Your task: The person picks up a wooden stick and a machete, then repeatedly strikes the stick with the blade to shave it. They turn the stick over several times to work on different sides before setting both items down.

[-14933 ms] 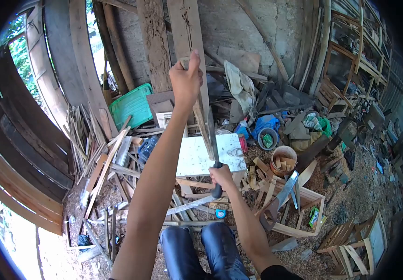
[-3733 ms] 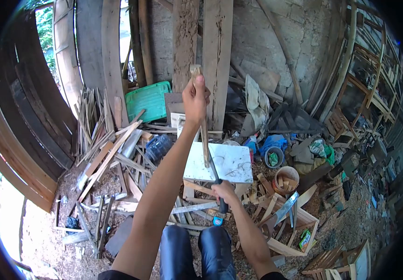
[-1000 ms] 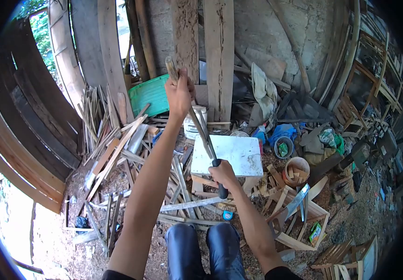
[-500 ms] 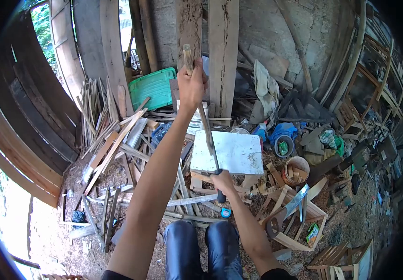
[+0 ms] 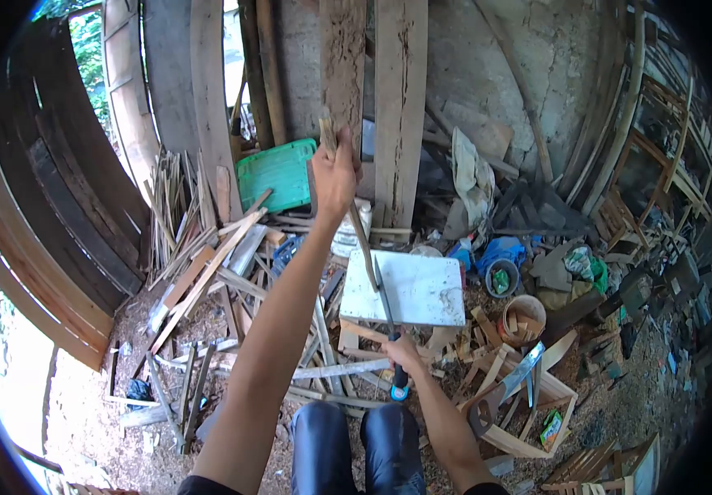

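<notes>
Left fingers (image 5: 356, 172): curled closed around the upper part of a stick (image 5: 359, 235), thumb up along it, a short length protruding above the left hand (image 5: 335, 183). Right fingers (image 5: 392, 346): wrapped closed on the dark handle of a long knife (image 5: 388, 313); right hand (image 5: 407, 355) lower and nearer the knees (image 5: 356, 445).

Stick: tilted, lower end over the white desk (image 5: 422, 293). Blade runs up from the right hand, its upper part beside the stick's lower end. Contact of stick with desk, or with blade, appears likely but cannot be confirmed at this angle.

Near the knife handle: a blue tape measure (image 5: 399, 393), partly overlapped by it in view. Right of desk: a bucket (image 5: 504, 322) containing wood pieces. Nearer the person: a saw (image 5: 514, 379) lying across a wooden frame (image 5: 572, 412), a green packet (image 5: 551, 429) inside the frame. Left of desk: loose wood strips (image 5: 211, 268). Behind: a green lid (image 5: 277, 177), leaning.
</notes>
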The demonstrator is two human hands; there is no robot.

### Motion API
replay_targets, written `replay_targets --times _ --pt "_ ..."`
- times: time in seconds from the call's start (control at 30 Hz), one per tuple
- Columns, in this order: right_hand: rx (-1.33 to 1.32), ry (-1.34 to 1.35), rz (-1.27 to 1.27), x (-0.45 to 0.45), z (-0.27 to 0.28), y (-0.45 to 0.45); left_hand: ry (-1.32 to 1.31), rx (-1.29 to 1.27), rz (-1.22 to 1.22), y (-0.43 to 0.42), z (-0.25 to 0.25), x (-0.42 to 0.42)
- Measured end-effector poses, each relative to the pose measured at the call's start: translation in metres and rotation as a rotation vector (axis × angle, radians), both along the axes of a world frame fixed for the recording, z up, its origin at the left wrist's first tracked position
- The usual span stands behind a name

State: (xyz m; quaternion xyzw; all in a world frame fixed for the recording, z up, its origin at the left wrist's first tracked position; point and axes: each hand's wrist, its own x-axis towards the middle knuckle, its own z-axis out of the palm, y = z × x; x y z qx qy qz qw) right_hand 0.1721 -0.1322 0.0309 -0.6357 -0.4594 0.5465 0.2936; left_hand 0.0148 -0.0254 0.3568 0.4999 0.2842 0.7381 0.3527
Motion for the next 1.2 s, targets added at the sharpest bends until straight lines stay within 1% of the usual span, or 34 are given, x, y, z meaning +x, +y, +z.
replay_targets --times 0.03,0.1,0.17,0.2,0.27,0.3,0.33,0.37,0.43,0.5,0.57,0.63,0.7,0.73,0.77,0.8,0.9,0.93,1.0,1.03,1.07,1.1,1.2 --pt "0.027 -0.11 -0.003 -0.001 0.011 -0.004 -0.002 0.015 0.002 0.005 -0.003 -0.001" --pt "0.011 -0.082 0.004 0.002 0.028 -0.013 -0.017 0.052 0.168 0.012 -0.01 0.003" --pt "0.019 0.036 0.012 0.012 0.03 -0.02 -0.079 0.143 0.122 0.018 -0.011 0.001" --pt "-0.045 0.067 0.044 0.018 0.029 -0.021 -0.101 0.141 0.141 0.014 -0.008 0.0" --pt "-0.001 0.037 0.043 0.03 0.023 -0.024 -0.123 0.127 0.153 0.009 -0.007 0.001" --pt "0.031 0.007 0.054 0.034 0.024 -0.031 -0.044 0.138 0.139 0.004 -0.005 0.003" --pt "0.018 0.032 0.04 0.037 0.027 -0.034 0.034 0.152 0.126 -0.001 -0.002 0.005" --pt "0.015 0.027 0.039 0.041 0.03 -0.038 0.03 0.149 0.125 -0.005 0.002 0.008" --pt "0.01 0.017 0.021 0.042 0.04 -0.042 0.027 0.178 0.011 -0.011 0.01 0.011" --pt "0.012 0.031 0.005 0.041 0.043 -0.041 0.041 0.157 0.007 -0.012 0.012 0.007" --pt "0.017 0.049 -0.017 0.041 0.048 -0.038 -0.098 0.163 -0.028 -0.009 0.013 0.005" --pt "0.141 0.108 -0.018 0.033 0.08 -0.038 -0.088 0.129 -0.058 -0.016 0.014 0.006" --pt "0.2 0.182 -0.04 0.026 0.113 -0.035 -0.126 0.081 0.012 -0.015 0.001 0.006" --pt "0.303 0.208 -0.005 0.024 0.117 -0.025 -0.124 0.072 0.014 -0.017 0.0 0.006" --pt "0.386 0.269 -0.049 0.019 0.132 -0.021 -0.142 0.076 -0.041 -0.019 0.002 0.005" --pt "0.397 0.25 -0.064 0.015 0.157 -0.022 -0.161 0.076 -0.096 -0.022 0.003 0.006" --pt "0.545 0.319 -0.097 0.007 0.184 -0.011 -0.087 0.081 -0.109 -0.028 0.004 0.014" --pt "0.537 0.322 -0.094 0.002 0.177 -0.01 -0.085 0.08 -0.079 -0.027 0.004 0.017" --pt "0.572 0.167 -0.203 -0.008 0.146 -0.003 -0.076 0.095 -0.042 -0.028 0.004 0.021" --pt "0.445 0.13 -0.205 -0.016 0.13 -0.007 -0.074 0.114 -0.009 -0.027 0.003 0.024" --pt "0.304 0.128 -0.142 -0.013 0.115 -0.014 -0.049 0.121 0.053 -0.024 0.002 0.027" --pt "0.167 0.124 -0.078 -0.012 0.115 -0.019 -0.053 0.122 0.054 -0.023 0.003 0.026" --pt "0.18 0.094 -0.071 -0.007 0.119 -0.016 -0.057 0.116 0.008 -0.024 0.006 0.024"
